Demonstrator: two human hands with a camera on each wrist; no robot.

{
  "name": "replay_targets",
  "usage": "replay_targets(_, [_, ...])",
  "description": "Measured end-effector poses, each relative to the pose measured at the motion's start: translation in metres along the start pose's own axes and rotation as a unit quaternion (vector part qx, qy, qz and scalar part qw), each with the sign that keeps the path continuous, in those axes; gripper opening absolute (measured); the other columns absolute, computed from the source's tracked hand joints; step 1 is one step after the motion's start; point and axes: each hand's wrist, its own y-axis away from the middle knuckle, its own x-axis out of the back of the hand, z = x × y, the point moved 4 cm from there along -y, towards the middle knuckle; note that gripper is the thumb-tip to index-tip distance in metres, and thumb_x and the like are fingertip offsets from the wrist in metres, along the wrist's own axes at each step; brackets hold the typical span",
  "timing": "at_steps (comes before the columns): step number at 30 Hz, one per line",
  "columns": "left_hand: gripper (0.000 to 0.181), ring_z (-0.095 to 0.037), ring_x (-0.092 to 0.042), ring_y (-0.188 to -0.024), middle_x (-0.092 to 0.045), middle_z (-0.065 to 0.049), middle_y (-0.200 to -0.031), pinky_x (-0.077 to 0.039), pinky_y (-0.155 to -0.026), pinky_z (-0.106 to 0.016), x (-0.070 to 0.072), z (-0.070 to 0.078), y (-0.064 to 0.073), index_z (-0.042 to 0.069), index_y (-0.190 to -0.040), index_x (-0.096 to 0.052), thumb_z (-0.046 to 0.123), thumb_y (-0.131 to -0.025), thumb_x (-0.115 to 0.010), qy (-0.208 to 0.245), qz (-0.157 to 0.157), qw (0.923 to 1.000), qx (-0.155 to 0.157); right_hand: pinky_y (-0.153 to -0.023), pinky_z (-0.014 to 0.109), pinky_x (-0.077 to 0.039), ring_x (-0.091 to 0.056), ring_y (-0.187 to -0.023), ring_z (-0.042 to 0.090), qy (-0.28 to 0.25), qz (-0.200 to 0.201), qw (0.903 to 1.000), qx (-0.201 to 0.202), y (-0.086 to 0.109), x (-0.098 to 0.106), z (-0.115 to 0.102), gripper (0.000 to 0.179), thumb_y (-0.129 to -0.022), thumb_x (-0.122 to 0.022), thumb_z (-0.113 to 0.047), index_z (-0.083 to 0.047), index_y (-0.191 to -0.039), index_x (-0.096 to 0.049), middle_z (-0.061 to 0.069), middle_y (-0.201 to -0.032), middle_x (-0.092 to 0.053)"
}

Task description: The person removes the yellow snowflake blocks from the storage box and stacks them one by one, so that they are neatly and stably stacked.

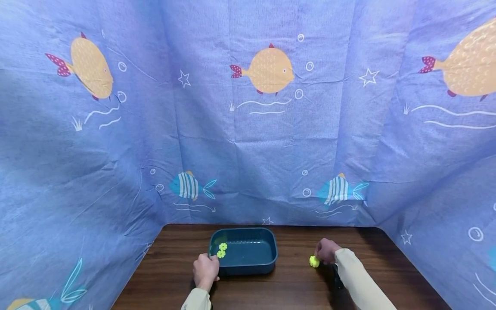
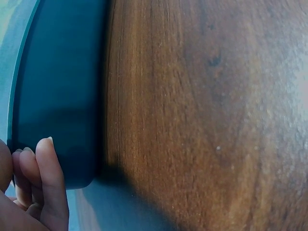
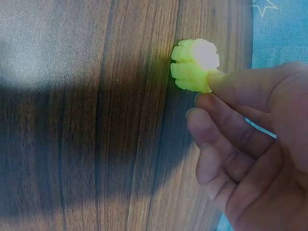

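A dark teal plastic tub [image 1: 248, 269] stands on the table in the head view. At its near left corner my left hand [image 1: 206, 270] grips the rim, fingers against the outer wall [image 2: 57, 96]. Two yellow-green flower-shaped pieces [image 1: 221, 250] lie inside the tub at its left end. Right of the tub, my right hand [image 1: 327, 251] pinches another yellow-green flower-shaped piece [image 3: 192, 65] by its edge between thumb and fingertips. This piece is thick, with lobed sides and a groove round it, and bright glare washes out part of its top. It appears close over the tabletop.
The dark wood-grain table [image 1: 294, 288] carries the tub. Blue cloth printed with fish [image 1: 271, 129] hangs behind it and along both sides. A small black object [image 1: 337, 277] shows under the right wrist.
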Motion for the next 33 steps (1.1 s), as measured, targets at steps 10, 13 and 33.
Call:
replay_targets(10, [0.023, -0.015, -0.059, -0.039, -0.061, -0.009, -0.061, -0.05, -0.05, -0.029, 0.0, -0.0002, 0.0005, -0.002, -0.088, -0.065, 0.012, -0.091, -0.047, -0.001, -0.002, 1.0, 0.001, -0.049, 0.02, -0.04, -0.051, -0.054, 0.011, -0.017, -0.011, 0.9995, -0.025, -0.0009, -0.0006, 0.002, 0.007, -0.083, -0.068, -0.002, -0.006, -0.078, -0.065, 0.003, -0.07, -0.061])
replay_targets(13, [0.023, -0.015, -0.059, -0.039, -0.061, -0.008, -0.06, -0.05, -0.051, -0.029, -0.0001, -0.0002, 0.0003, -0.001, -0.085, -0.064, 0.012, -0.091, -0.047, -0.004, -0.001, 1.0, 0.0, -0.05, 0.022, -0.04, -0.052, -0.056, 0.013, -0.016, -0.019, 0.9992, -0.032, -0.0019, -0.0007, 0.0033, 0.006, -0.085, -0.067, -0.004, -0.007, -0.08, -0.065, 0.004, -0.072, -0.061])
replay_targets(33, [0.022, -0.014, -0.058, -0.037, -0.06, -0.008, -0.058, -0.05, -0.048, -0.029, 0.0006, 0.0008, 0.0015, 0.001, -0.079, -0.063, 0.011, -0.089, -0.046, 0.002, 0.003, 1.0, -0.006, -0.046, 0.02, -0.039, -0.051, -0.052, 0.012, -0.018, 0.011, 0.9998, -0.006, -0.0005, -0.001, 0.005, 0.007, -0.084, -0.066, -0.005, -0.006, -0.078, -0.064, 0.001, -0.062, -0.055])
